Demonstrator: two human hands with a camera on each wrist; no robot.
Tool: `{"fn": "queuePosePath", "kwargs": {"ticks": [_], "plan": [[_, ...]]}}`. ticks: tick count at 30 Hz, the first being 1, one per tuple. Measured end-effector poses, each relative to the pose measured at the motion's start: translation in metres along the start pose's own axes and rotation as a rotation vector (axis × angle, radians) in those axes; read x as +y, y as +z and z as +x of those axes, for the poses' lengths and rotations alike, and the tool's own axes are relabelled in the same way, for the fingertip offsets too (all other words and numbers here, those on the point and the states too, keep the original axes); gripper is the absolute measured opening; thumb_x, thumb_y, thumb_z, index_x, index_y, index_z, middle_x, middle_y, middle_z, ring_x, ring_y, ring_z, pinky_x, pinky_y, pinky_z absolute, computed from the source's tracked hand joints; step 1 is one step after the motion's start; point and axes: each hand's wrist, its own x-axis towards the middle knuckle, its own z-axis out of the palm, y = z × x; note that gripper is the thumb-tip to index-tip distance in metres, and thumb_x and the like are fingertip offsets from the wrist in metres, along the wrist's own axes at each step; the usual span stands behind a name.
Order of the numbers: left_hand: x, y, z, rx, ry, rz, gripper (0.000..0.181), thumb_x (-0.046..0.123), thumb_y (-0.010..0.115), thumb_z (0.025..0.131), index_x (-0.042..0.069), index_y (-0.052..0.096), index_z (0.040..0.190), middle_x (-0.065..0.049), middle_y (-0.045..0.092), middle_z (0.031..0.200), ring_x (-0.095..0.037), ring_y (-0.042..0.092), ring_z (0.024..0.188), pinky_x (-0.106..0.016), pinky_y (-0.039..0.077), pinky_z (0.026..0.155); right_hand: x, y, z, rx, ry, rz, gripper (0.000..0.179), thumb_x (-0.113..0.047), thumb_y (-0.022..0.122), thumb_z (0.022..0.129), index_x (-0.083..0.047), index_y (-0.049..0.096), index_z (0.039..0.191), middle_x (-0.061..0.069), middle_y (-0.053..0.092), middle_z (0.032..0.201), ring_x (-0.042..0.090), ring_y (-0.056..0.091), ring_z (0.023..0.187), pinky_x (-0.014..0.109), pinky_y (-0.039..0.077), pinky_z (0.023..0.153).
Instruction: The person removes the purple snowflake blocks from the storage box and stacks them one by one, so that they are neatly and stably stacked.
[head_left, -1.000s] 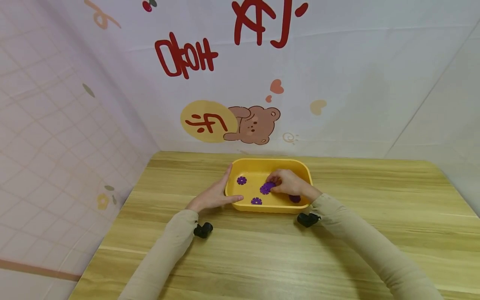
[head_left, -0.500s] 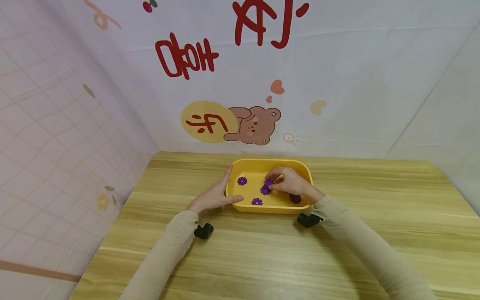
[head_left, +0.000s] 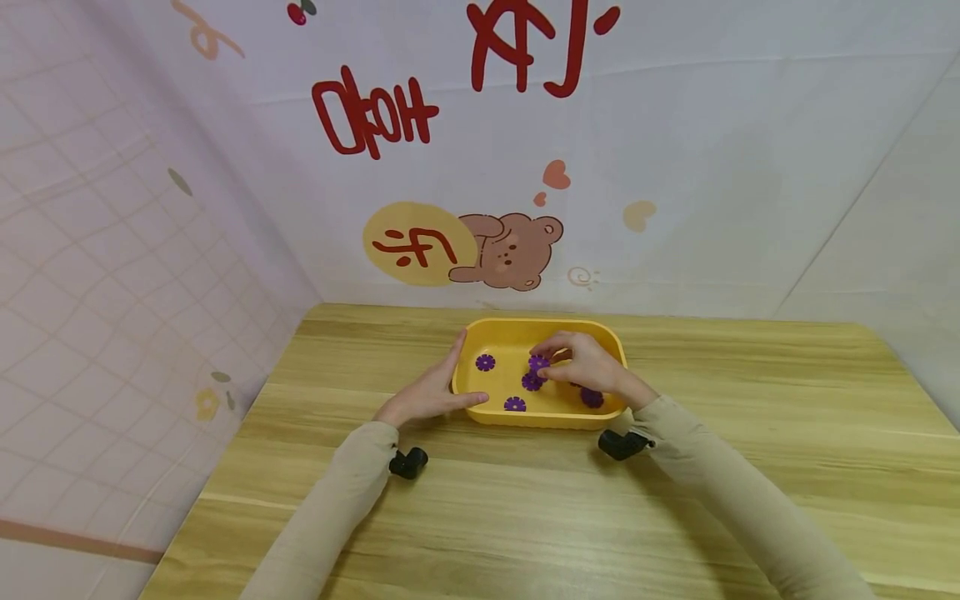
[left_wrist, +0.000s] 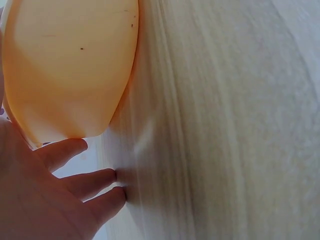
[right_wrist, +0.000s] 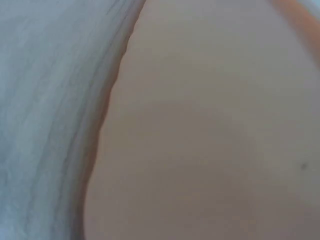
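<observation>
A yellow plastic bin [head_left: 562,421] sits on the table, holding several purple snowflake discs. My left hand [head_left: 431,390] rests against its left end with fingers spread and mostly straight, the thumb over the front rim. The left wrist view shows fingertips of that hand [left_wrist: 55,185] at the bin wall and on the wood. Inside the bin, my right hand [head_left: 588,364] pinches a purple snowflake disc [head_left: 538,363] between thumb and fingers. A second disc [head_left: 532,382] overlaps it just below. The right wrist view shows only the bin's outer wall [right_wrist: 190,125], blurred.
Other discs lie in the bin: one at the left [head_left: 485,362], one by the front wall [head_left: 515,404], and a dark cluster [head_left: 592,397] under my right wrist. A wood-grain table [head_left: 510,508] surrounds the bin. Behind it rises a printed fabric wall [head_left: 712,183].
My right hand has shifted slightly up and turned, and the pinched disc now shows its face above the lower one. More of the right-hand discs shows. My left hand stays at the bin.
</observation>
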Motion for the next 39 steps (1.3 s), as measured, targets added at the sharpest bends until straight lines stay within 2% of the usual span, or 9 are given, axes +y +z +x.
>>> {"fn": "queuePosePath", "kwargs": {"ticks": [9, 17, 23, 33, 39], "plan": [[0.000, 0.000, 0.000, -0.003, 0.005, 0.005, 0.115, 0.053, 0.070, 0.084, 0.028, -0.018, 0.152, -0.003, -0.006, 0.160, -0.029, 0.014, 0.143, -0.043, 0.017, 0.113, -0.004, -0.005, -0.005, 0.002, 0.006, 0.064, 0.032, -0.006, 0.076, 0.083, 0.002, 0.069, 0.113, 0.009, 0.068, 0.107, 0.025, 0.063, 0.097, 0.042, 0.051, 0.087], [0.001, 0.000, -0.001, -0.011, 0.020, 0.008, 0.115, 0.052, 0.070, 0.084, 0.026, -0.019, 0.152, -0.002, -0.008, 0.159, -0.029, 0.013, 0.143, -0.042, 0.016, 0.113, -0.001, -0.013, -0.017, 0.026, 0.003, 0.153, 0.033, 0.004, 0.075, 0.080, 0.009, 0.066, 0.112, 0.019, 0.066, 0.108, 0.034, 0.061, 0.099, 0.047, 0.051, 0.086], [0.003, -0.001, -0.001, -0.014, 0.009, -0.007, 0.115, 0.051, 0.071, 0.084, 0.027, -0.018, 0.152, -0.003, -0.006, 0.160, -0.028, 0.014, 0.143, -0.042, 0.016, 0.113, -0.001, -0.021, -0.022, 0.010, -0.008, 0.140, 0.032, 0.001, 0.075, 0.082, 0.007, 0.067, 0.113, 0.014, 0.067, 0.108, 0.029, 0.062, 0.096, 0.048, 0.051, 0.085], [0.002, -0.002, -0.001, -0.012, 0.013, -0.006, 0.115, 0.050, 0.071, 0.084, 0.026, -0.018, 0.153, -0.005, -0.004, 0.160, -0.028, 0.015, 0.143, -0.041, 0.017, 0.113, -0.002, -0.036, -0.028, 0.025, -0.005, 0.101, 0.032, -0.002, 0.076, 0.083, 0.005, 0.068, 0.113, 0.014, 0.066, 0.111, 0.028, 0.061, 0.100, 0.043, 0.050, 0.089], [0.002, -0.002, -0.001, -0.011, 0.005, -0.006, 0.115, 0.050, 0.071, 0.084, 0.026, -0.018, 0.152, -0.005, -0.004, 0.160, -0.028, 0.014, 0.143, -0.041, 0.017, 0.113, -0.002, -0.048, -0.031, 0.062, -0.004, 0.125, 0.031, 0.003, 0.074, 0.082, 0.007, 0.068, 0.112, 0.016, 0.066, 0.108, 0.030, 0.061, 0.098, 0.051, 0.048, 0.088]]}}
